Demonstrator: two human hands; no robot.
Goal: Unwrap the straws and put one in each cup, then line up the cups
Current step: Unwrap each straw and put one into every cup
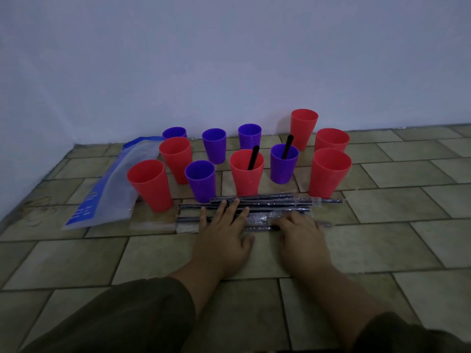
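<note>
Several red and purple cups stand loosely grouped on the tiled floor near the wall. A black straw leans in the middle red cup (246, 171), and another in the purple cup (284, 163) to its right. Several wrapped black straws (275, 201) lie in a pile in front of the cups. My left hand (224, 233) rests flat on the pile's left part, fingers spread. My right hand (300, 234) lies on the pile's right part with fingers curled over a wrapped straw; whether it grips it is unclear.
A clear and blue plastic bag (107, 189) lies flat at the left of the cups. An empty clear wrapper (153, 224) lies left of the straws. The white wall (229, 59) runs right behind the cups.
</note>
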